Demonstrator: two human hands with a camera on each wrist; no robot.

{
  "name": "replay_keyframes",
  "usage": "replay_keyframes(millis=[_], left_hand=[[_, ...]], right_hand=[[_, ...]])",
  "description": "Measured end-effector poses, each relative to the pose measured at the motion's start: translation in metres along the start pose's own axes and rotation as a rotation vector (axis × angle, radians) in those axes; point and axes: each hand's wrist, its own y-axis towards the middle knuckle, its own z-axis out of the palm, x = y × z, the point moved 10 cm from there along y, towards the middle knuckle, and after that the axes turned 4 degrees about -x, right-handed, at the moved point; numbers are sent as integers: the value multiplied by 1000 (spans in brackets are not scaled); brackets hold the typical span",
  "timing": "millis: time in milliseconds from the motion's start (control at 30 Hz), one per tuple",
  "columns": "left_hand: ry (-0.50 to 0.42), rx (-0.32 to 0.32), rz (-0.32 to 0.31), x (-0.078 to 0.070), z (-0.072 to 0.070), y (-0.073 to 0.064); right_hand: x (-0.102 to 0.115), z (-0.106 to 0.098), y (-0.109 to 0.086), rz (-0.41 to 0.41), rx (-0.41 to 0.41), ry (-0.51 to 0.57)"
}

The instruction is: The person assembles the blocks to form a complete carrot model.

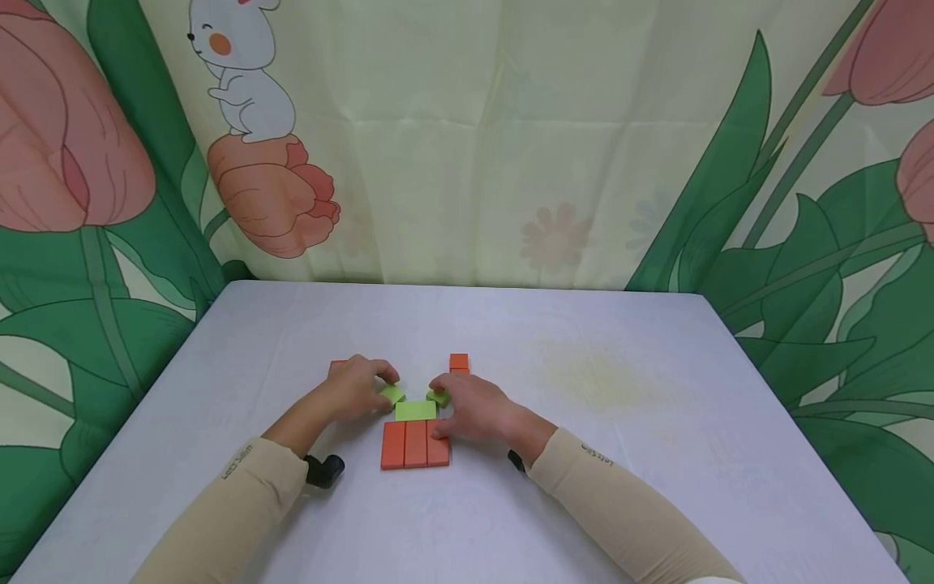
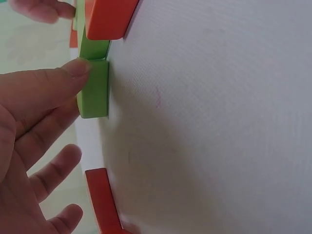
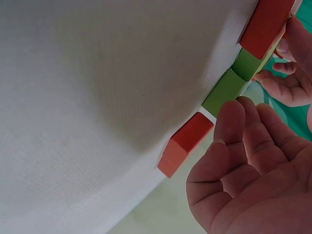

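Observation:
Three orange blocks (image 1: 404, 444) lie side by side on the white table, a green block (image 1: 415, 411) against their far edge. At its left end is a tilted green block (image 2: 95, 92), which my left hand (image 1: 355, 388) pinches between thumb and index finger, its other fingers spread. Another tilted green block (image 3: 225, 92) sits at the right end. My right hand (image 1: 477, 408) touches that block with its fingertips, while its thumb rests at the rightmost orange block of the row (image 3: 268, 27). The right palm partly faces its wrist camera, with nothing gripped.
One orange block (image 1: 459, 362) lies beyond my right hand. Past my left hand, another orange piece (image 1: 337, 364) is mostly hidden. The white tablecloth (image 1: 642, 478) runs back to a hanging cloth (image 1: 452, 186) printed with tulips and a white animal.

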Motion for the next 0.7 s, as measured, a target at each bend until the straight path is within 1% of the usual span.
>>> replay_keyframes(millis=[167,400,500,567,700], left_hand=[[-2,10,-8,1,0,-1],[7,12,8,-1,0,-2],[2,1,25,-3,-2,-4],[-2,-12,47,-6,-5,-6],[8,-40,95,-12,-11,-14]], right_hand=[[0,1,0,12,3,11],[0,0,0,8,-3,-1],[-1,1,0,9,-1,1],[-1,1,0,10,1,5],[0,0,-1,7,0,3]])
